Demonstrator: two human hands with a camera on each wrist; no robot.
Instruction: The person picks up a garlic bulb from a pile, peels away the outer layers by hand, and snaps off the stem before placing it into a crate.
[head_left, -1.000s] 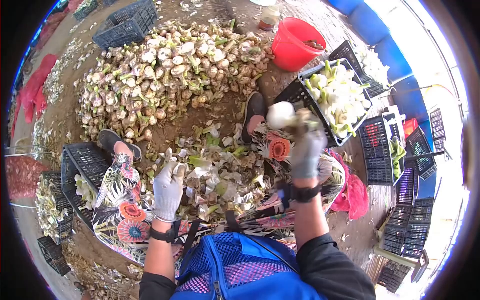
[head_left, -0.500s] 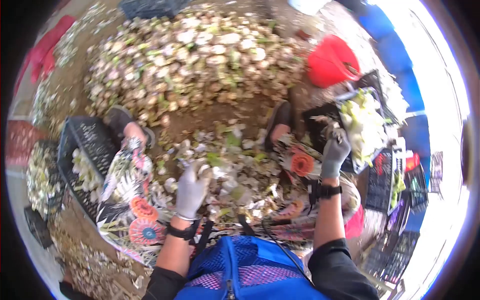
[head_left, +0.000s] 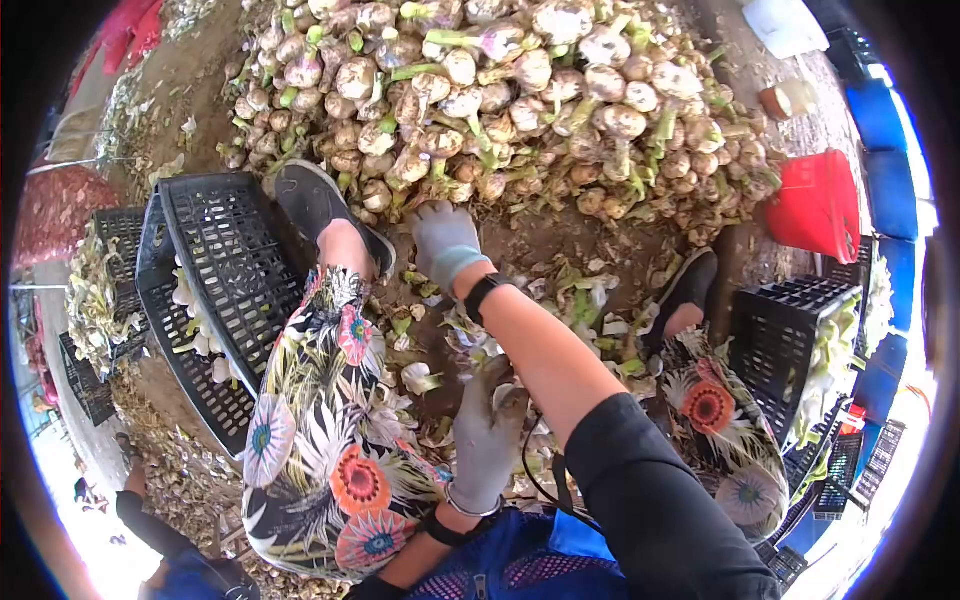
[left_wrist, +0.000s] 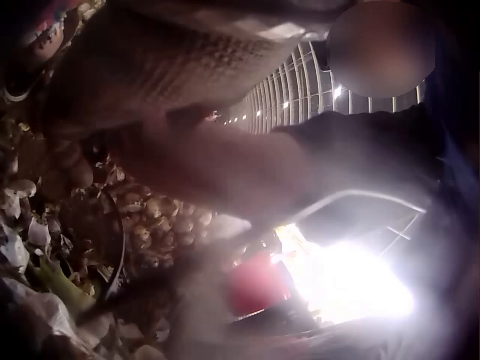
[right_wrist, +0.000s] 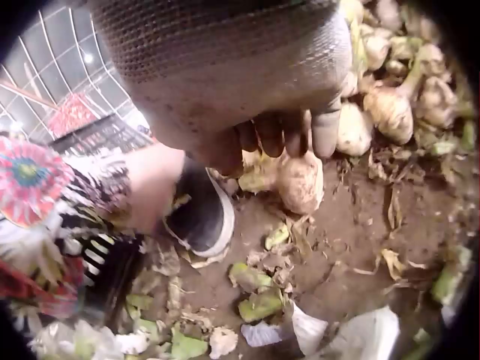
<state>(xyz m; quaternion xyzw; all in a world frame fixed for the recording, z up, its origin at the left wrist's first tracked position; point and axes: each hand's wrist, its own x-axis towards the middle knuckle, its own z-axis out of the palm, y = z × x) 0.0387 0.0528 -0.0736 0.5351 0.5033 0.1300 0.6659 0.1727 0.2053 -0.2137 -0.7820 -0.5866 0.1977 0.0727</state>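
Crate (head_left: 225,250) at left – tilted, pale bulbs inside. Right hand (head_left: 446,242) at near edge of pile (head_left: 520,110), fingers slightly apart, over 1 bulb (right_wrist: 301,184); contact unclear. Left hand (head_left: 486,440) closer to body – can't tell if clamped on anything. Bucket (head_left: 812,205) at right.

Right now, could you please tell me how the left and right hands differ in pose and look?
The right hand reaches out to the near edge of the garlic pile, while the left hand is held back close to the patterned trousers. The right hand's cuff looks bluish, the left hand's pale grey. Both wear greyish gloves, with a dark band around each wrist.
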